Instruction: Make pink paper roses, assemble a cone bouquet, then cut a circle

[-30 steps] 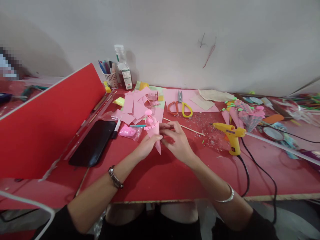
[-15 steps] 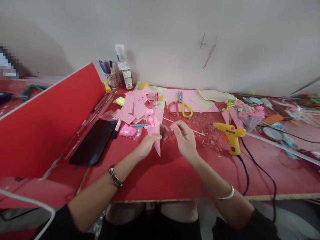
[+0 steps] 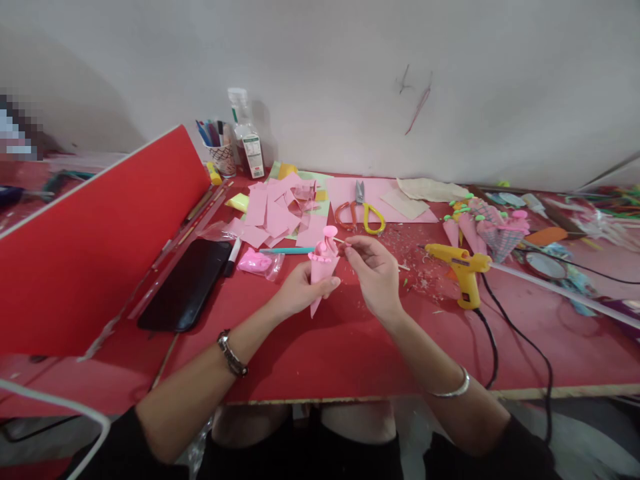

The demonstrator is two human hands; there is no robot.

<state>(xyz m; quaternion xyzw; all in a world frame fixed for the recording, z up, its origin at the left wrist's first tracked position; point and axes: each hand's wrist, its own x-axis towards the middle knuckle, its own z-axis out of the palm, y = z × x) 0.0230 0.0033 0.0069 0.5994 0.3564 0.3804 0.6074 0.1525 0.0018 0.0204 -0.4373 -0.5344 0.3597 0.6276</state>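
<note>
Gripping a pink paper cone (image 3: 323, 269) over the cluttered red table (image 3: 350, 347); pale wall (image 3: 350, 80) behind

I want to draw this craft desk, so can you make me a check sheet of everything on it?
Surface: red table, dotted with small paper scraps.
Job's things: pink paper cone with pink blobs on top; thin wooden stick beside its top.
Clutter: pile of pink paper pieces, orange and yellow scissors, black phone, yellow glue gun, finished pink cones.
Hands: left hand wraps the cone; right hand fingers pinch the stick.
Cables: black cord runs from the glue gun over the table edge.
Surroundings: grey wall, red board leaning at left.
</note>
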